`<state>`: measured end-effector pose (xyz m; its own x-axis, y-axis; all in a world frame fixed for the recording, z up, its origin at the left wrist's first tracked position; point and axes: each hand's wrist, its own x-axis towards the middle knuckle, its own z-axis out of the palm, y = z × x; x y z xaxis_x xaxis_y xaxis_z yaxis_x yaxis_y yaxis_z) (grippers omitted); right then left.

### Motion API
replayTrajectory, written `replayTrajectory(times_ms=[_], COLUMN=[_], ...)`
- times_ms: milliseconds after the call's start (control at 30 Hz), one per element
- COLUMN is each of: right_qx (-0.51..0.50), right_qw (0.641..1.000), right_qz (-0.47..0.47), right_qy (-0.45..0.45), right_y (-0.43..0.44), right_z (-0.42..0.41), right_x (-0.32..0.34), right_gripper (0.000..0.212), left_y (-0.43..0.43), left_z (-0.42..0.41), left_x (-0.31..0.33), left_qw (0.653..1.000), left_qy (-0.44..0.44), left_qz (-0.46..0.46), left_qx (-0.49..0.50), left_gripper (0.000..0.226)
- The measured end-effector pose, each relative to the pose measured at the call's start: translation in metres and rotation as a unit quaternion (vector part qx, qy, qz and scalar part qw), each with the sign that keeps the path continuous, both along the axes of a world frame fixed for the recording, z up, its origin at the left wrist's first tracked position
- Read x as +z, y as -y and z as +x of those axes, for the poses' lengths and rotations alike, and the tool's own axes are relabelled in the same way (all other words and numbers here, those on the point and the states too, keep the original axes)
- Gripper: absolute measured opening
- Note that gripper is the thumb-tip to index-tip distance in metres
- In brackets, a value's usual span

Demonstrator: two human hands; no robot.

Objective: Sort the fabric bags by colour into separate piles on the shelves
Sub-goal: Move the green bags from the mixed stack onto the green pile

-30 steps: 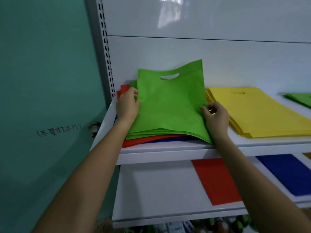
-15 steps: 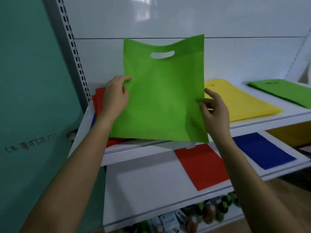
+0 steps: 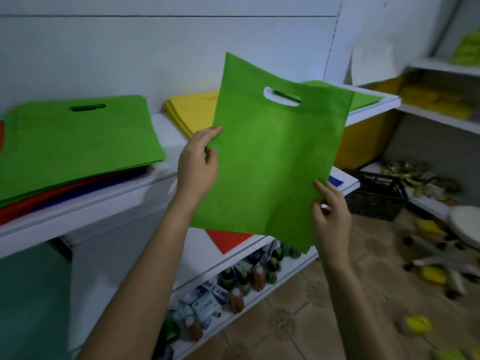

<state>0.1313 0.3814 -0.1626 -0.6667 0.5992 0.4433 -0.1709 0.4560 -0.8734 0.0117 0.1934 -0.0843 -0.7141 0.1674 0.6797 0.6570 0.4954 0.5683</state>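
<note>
A green fabric bag (image 3: 270, 162) with a cut-out handle hangs in the air in front of the shelves. My left hand (image 3: 198, 162) pinches its left edge and my right hand (image 3: 330, 214) pinches its lower right edge. On the upper shelf (image 3: 85, 211) at the left lies a mixed pile: green bags (image 3: 78, 136) on top, red (image 3: 28, 206) and blue ones under them. A yellow pile (image 3: 192, 110) lies to its right, and a green pile (image 3: 363, 98) sits further right, partly hidden by the held bag.
On the lower shelf lie a red bag (image 3: 228, 239) and a blue bag (image 3: 336, 181), mostly hidden. Bottles and boxes (image 3: 233, 289) fill the bottom shelf. A black crate (image 3: 376, 196) and scattered items sit on the tiled floor at right. Side shelves (image 3: 439, 113) hold yellow bags.
The green bag has been lifted off the mixed pile and carried to the right, away from it. The view has swung right, showing the floor and side shelves.
</note>
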Motion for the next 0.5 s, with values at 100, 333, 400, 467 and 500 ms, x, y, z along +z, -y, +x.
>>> replayTrajectory(times_ms=[100, 333, 400, 467, 500], right_qx=[-0.027, -0.052, -0.058, -0.068, -0.075], right_qw=[0.999, 0.997, 0.996, 0.996, 0.995], right_qz=[-0.017, -0.007, -0.001, 0.002, 0.006], right_qy=[0.012, 0.059, 0.062, 0.060, 0.060], right_y=[-0.047, -0.146, -0.165, -0.181, -0.190], right_z=[0.026, 0.068, 0.077, 0.085, 0.088], right_x=[-0.014, -0.038, -0.038, -0.036, -0.035], right_gripper=[0.038, 0.037, 0.036, 0.036, 0.036], left_y=[-0.056, -0.164, -0.189, -0.213, -0.225], left_z=[0.012, 0.044, 0.050, 0.053, 0.053], left_x=[-0.025, -0.067, -0.074, -0.080, -0.081], left_qw=[0.999, 0.995, 0.994, 0.992, 0.992], left_qy=[0.020, 0.075, 0.081, 0.089, 0.090], left_qz=[0.000, 0.026, 0.027, 0.020, 0.018], left_qx=[-0.030, -0.057, -0.068, -0.082, -0.090], left_gripper=[0.043, 0.043, 0.042, 0.041, 0.041])
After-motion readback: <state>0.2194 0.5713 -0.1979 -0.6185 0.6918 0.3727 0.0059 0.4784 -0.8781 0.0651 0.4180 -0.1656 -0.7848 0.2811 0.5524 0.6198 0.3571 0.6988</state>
